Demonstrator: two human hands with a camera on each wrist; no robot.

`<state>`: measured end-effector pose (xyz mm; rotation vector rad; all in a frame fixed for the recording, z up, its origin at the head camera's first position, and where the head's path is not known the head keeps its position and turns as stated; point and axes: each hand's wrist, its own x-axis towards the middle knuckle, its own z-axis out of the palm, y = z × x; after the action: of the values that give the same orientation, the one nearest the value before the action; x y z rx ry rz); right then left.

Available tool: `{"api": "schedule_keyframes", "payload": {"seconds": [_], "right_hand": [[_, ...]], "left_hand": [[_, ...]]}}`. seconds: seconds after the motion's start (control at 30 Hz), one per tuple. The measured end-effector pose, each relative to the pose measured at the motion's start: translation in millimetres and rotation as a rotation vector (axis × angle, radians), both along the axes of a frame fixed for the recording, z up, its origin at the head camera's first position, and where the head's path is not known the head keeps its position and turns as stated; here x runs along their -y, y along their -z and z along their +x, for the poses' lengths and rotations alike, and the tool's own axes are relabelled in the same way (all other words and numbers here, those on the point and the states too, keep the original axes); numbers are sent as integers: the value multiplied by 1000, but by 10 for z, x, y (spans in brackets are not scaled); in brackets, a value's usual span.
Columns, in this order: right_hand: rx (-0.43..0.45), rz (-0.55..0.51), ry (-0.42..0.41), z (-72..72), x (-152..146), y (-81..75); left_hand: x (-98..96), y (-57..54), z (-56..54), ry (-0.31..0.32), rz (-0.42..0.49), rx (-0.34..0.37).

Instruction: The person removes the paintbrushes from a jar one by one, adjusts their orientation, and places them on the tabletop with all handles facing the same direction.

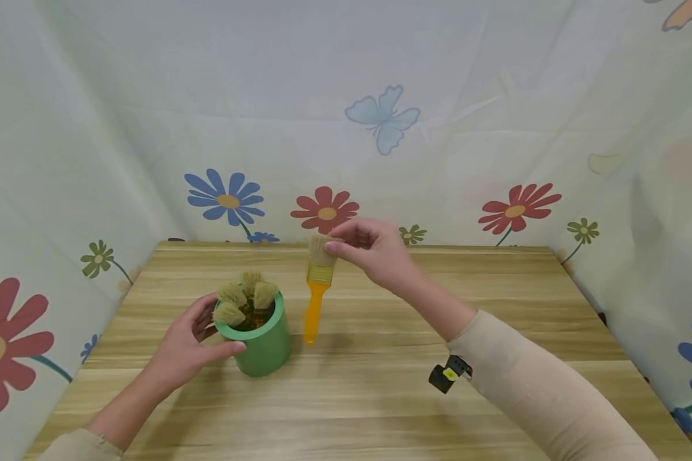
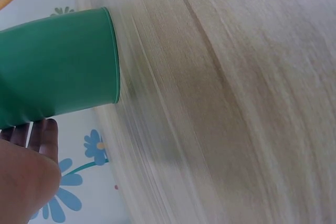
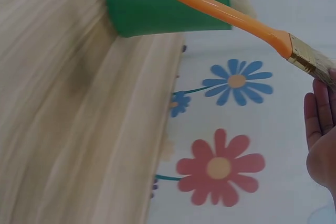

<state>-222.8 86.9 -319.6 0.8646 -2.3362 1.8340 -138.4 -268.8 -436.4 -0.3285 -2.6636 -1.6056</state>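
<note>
A paintbrush (image 1: pixel 314 307) with a yellow-orange handle and pale bristles hangs handle-down above the table. My right hand (image 1: pixel 377 253) pinches its bristles between thumb and fingers. To its left stands a green cylindrical pot (image 1: pixel 268 352) on the table, with several brushes in it, bristles up (image 1: pixel 229 314). My left hand (image 1: pixel 179 352) holds the pot near its rim, thumb on the near side, fingers on the far side. The left wrist view shows the fingers (image 2: pixel 50 135) against the pot (image 2: pixel 63 66). In the right wrist view the brush (image 3: pixel 236 22) is apart from the pot.
The wood-grain table (image 1: pixel 392 397) ends at a hanging cloth (image 1: pixel 455 173) printed with flowers and a butterfly. More cloth hangs at both sides. A small black device (image 1: pixel 450 373) is at my right wrist.
</note>
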Motion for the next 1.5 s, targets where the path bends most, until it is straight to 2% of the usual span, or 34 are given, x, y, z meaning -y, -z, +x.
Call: {"api": "schedule_keyframes", "payload": {"seconds": [0.17, 0.4, 0.57, 0.83, 1.0, 1.3, 1.5], "right_hand": [[55, 42, 1, -68, -18, 248], [69, 86, 5, -136, -38, 534], [69, 121, 18, -182, -45, 668], [13, 208, 54, -270, -37, 846], [18, 287, 76, -292, -19, 978], [5, 324, 76, -312, 60, 1198], [-10, 397, 89, -358, 110, 1340]], "left_hand": [[-1, -10, 1, 3, 6, 0], [-2, -29, 14, 0, -4, 13], [-3, -29, 18, 1, -10, 15], [-6, -59, 23, -3, -1, 27], [-2, -46, 17, -3, 0, 28], [6, -35, 8, -5, -11, 22], [2, -9, 3, -8, -18, 15]]}}
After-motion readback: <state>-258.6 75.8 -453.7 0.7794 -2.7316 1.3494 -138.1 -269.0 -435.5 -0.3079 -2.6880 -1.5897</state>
